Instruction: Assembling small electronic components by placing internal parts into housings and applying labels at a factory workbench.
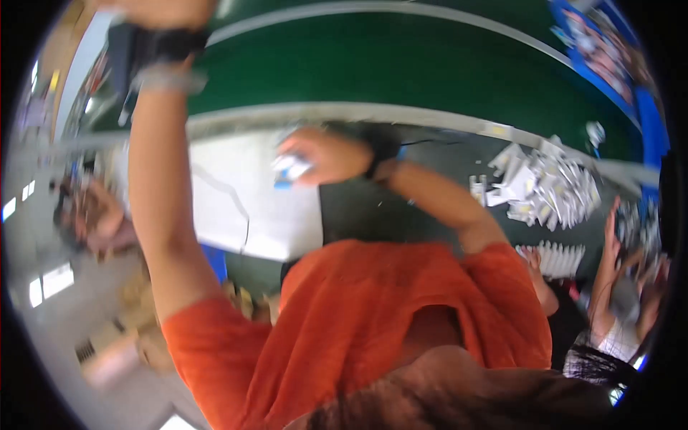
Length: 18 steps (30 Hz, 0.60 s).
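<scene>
My right hand (331,154) is closed round a small white and blue object (292,169), blurred by motion, above the white sheet (272,218). What kind of object it is, I cannot make out. My left arm is stretched far forward at the left, and my left hand (161,11) is cut off by the upper edge. Its fingers do not show. A black band circles each wrist. To the right of my right forearm lies a heap of white flat pieces (548,183) on the dark tabletop.
A pale rail (430,115) runs along the table's far side, with a broad green surface (394,57) beyond it. Blue bins (605,86) stand at the far right. A row of white pieces (559,259) and other people are at the right; another person (97,215) is at the left.
</scene>
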Motion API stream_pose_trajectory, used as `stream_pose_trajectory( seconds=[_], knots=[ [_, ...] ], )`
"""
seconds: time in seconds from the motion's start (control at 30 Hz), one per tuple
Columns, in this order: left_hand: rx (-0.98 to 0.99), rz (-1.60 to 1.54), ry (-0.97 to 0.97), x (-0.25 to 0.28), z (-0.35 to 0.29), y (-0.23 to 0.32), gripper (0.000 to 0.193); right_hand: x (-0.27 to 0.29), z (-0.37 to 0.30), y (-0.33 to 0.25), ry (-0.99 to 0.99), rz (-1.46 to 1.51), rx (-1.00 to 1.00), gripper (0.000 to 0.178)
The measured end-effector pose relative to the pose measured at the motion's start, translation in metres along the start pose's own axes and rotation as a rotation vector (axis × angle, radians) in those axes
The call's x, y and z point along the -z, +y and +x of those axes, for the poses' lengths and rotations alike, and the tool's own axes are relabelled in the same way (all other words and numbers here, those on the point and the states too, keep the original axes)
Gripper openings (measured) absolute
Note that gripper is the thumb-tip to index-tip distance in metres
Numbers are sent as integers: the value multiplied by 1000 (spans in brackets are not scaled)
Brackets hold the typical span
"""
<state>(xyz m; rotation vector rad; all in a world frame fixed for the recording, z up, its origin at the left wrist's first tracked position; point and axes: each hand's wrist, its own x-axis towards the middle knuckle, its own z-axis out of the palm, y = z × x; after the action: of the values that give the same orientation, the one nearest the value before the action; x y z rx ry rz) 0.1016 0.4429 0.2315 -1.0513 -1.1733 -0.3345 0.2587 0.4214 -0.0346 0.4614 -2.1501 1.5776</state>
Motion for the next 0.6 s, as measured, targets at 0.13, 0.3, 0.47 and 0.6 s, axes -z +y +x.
stream_pose_trajectory(
  seconds=[0.13, 0.3, 0.47, 0.6],
  knots=[
    [-155, -249, -85, -15, 19, -12, 70, -103, 54, 78, 31, -241, 28, 42],
    [-254, -48, 105, -5, 20, -34, 71, -178, 73, 125, -116, -709, 47, 15],
    [-174, 55, 96, -16, 10, -15, 67, -152, 66, 112, -289, -927, -24, 21],
    [-186, -19, 138, -34, -1, -43, 62, -87, 54, 89, -98, -601, -10, 26]
  ],
)
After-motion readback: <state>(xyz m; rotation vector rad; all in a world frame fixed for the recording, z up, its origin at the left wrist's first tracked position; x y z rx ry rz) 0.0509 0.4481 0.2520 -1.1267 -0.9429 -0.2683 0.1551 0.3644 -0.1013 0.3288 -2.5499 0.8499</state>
